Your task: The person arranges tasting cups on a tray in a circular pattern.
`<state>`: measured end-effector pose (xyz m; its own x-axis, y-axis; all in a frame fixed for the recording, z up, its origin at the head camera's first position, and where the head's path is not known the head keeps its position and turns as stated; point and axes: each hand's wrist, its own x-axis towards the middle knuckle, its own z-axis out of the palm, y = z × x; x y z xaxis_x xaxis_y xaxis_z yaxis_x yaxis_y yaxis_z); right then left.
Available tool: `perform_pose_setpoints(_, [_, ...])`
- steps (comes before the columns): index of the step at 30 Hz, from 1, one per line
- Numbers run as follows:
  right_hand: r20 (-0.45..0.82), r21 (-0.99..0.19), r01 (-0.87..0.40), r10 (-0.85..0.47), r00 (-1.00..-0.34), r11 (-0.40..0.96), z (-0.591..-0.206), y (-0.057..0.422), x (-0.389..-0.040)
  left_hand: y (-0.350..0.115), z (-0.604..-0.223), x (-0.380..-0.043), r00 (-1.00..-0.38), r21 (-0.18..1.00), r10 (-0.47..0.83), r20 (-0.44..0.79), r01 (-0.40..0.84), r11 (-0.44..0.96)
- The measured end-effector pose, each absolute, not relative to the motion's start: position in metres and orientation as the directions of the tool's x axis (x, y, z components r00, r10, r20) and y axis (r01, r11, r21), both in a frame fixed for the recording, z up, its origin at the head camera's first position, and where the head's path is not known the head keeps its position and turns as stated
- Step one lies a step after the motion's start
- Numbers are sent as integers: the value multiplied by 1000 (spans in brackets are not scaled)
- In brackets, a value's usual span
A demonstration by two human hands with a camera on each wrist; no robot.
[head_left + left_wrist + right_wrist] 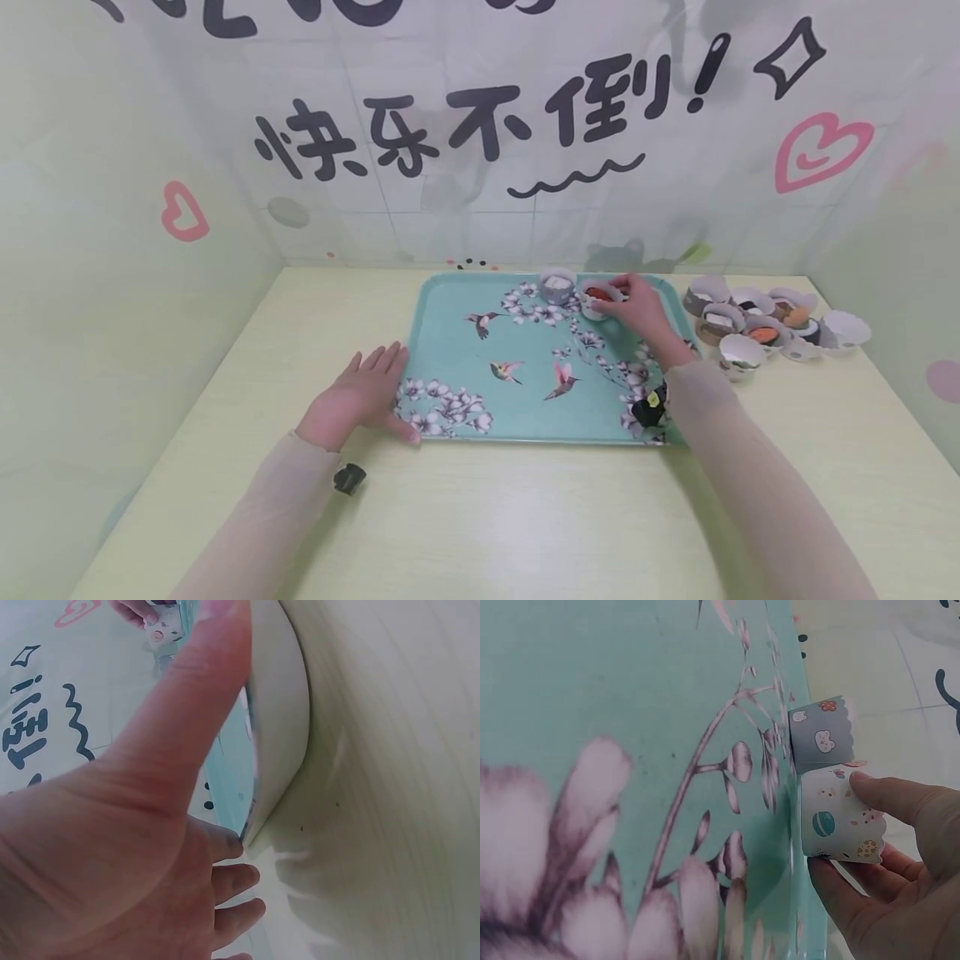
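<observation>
Ops: where's the white cup (pixel 840 814) relative to your right hand (pixel 647 317); got it?

Me: got it; thumb and fingers pinch its sides; it's upright at the far edge of the tray (pixel 450 358), right of the middle; grey cup (pixel 557 292) sits just to its left; that narrow spacing is, I judge, what any shift turns on.

Ops: long axis; nearer hand?

Me: cup's round, no long axis to line up; tray runs left to right; right is nearer; my left hand (pixel 358 393) has straight, spread fingers at the tray's left edge, grasping nothing.

Ops: blind spots?

Me: cup's base; can't tell whether it rests or hovers; contact with its grey neighbour unclear too; paper cups (pixel 720 323) on the desk (pixel 510 517), right of the tray, overlap, so no sure count; my right sleeve (pixel 757 467) covers part of the tray's right edge.
</observation>
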<state>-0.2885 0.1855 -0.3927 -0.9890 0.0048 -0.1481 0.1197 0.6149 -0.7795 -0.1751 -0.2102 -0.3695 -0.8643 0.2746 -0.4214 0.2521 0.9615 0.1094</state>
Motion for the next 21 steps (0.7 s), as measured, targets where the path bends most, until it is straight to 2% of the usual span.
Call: perform_pose_setpoints(21, [-146,-755,110,-2,-989,647,-398,180,-294,-212,-370,-174,-865,112,286,-412,263,958])
